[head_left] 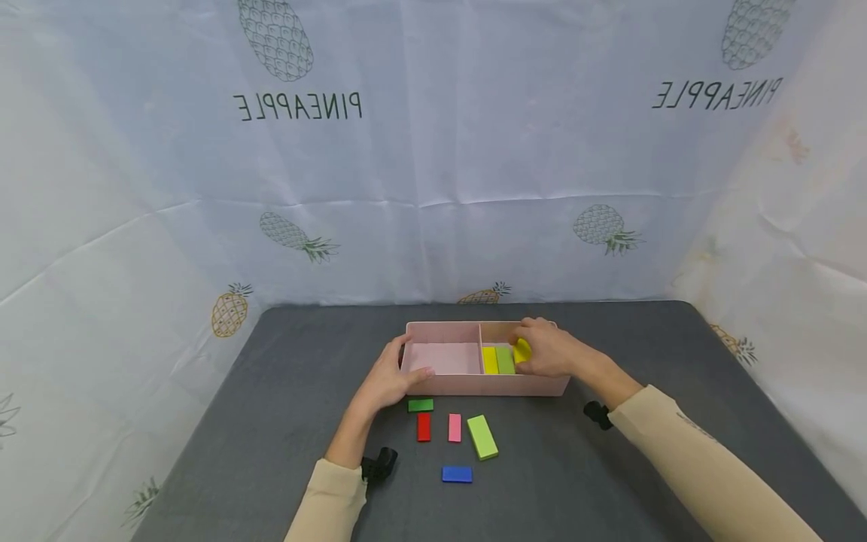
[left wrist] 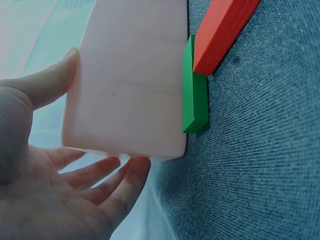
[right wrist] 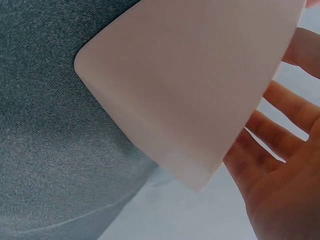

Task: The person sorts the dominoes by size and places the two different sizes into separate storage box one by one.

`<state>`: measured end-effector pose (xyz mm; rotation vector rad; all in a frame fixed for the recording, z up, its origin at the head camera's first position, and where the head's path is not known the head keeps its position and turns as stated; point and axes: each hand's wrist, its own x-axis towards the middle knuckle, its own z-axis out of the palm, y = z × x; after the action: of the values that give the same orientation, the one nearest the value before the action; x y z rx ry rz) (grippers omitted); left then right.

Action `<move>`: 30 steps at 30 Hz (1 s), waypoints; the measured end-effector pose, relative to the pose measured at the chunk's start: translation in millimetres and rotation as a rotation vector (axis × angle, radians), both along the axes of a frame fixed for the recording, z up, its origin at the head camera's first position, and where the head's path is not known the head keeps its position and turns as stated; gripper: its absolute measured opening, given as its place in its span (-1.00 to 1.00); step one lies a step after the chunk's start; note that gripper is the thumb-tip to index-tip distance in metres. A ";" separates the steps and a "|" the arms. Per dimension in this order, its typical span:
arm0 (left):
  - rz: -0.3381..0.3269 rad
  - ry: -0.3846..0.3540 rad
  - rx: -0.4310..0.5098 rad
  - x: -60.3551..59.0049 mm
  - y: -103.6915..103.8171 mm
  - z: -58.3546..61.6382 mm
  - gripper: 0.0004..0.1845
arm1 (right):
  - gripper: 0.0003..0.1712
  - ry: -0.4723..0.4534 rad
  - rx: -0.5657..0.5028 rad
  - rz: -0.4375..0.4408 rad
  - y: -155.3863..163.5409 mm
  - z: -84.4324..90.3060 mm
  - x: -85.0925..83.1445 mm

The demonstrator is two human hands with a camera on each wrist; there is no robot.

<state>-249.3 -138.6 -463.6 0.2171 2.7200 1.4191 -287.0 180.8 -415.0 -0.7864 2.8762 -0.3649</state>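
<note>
Stock so far: pink box (head_left: pixel 467 385) on the counter (head_left: pixel 609 467) holds a yellow block (head_left: pixel 490 360) and a green block (head_left: pixel 504 359) in its right compartment; five blocks lie outside, in front of it. Right hand (head_left: pixel 550 350), grip closed on another yellow block (head_left: pixel 522 350), sits over that compartment. Left hand (head_left: pixel 389 376) steadies the box's left end, fingers relaxed.

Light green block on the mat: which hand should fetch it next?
Left, probably. The left hand only steadies the pink box and sits nearer the light green block; the right hand reaches into the right compartment at a yellow block.
</note>
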 end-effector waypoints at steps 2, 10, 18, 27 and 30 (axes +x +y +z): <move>-0.005 0.004 -0.003 0.2 0.4 0.4 -0.05 | -0.49 -0.017 0.003 -0.009 0.3 -1.9 -1.7; -0.006 -0.002 -0.001 0.6 2.2 1.4 -0.05 | -0.51 -0.056 0.020 -0.011 0.6 -10.2 -8.2; -0.006 0.010 -0.008 0.4 2.3 1.0 -0.05 | -0.56 -0.069 0.016 0.028 1.1 -18.1 -12.5; -0.005 0.018 -0.011 0.7 0.9 0.9 -0.05 | -0.54 -0.096 -0.005 0.011 -2.3 -22.9 -17.6; -0.003 0.014 -0.005 0.9 0.1 1.8 -0.05 | -0.51 -0.093 -0.020 0.014 -2.9 -22.1 -17.9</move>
<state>-248.4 -138.5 -461.8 0.2321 2.7329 1.4148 -304.9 178.0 -437.1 -0.7712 2.7842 -0.4182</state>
